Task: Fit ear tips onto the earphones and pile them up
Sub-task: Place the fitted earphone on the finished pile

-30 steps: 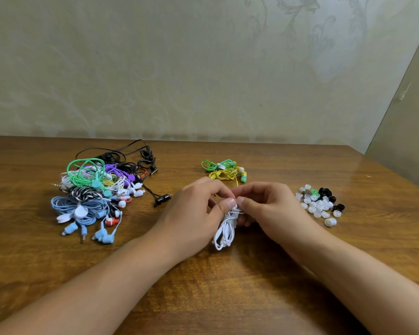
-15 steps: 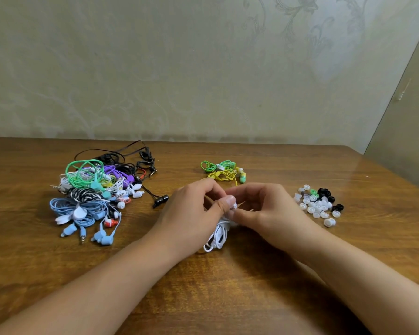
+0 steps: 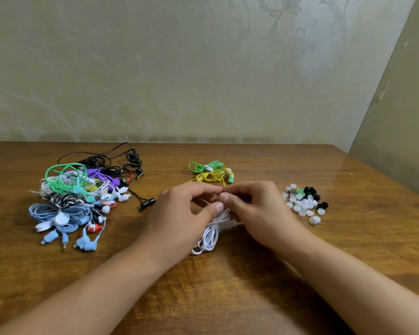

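Nearest the camera, two bare forearms reach in from the bottom corners over the wooden table [image 3: 228, 298] and meet near its middle. The left hand [image 3: 179, 218] is curled, thumb pressed toward the fingertips, gripping the bundled white earphones [image 3: 209, 236]; the coiled cable hangs out below the palm and its lowest loops lie on the wood. The right hand [image 3: 257, 213] is also curled, thumb and forefinger pinched against the left fingertips at the top of the bundle. What lies between the pinching fingertips is hidden, so whether an ear tip is there cannot be told.

To the right of the right hand, a loose scatter of ear tips [image 3: 304, 201] lies on the table, mostly white and clear, with a few black ones and a green one at its far side. It sits near the hand but apart from it, with bare wood beyond it up to the table's right edge.

Well to the left, a heap of mixed earphones [image 3: 78, 197] in blue, green, purple, white, black and striped cable spreads over the wood, a black earbud trailing toward the left hand.

Just beyond the hands, a small pile of green and yellow earphones [image 3: 211, 172] rests, with bare table between it and the wallpapered wall [image 3: 179, 68] at the far edge.
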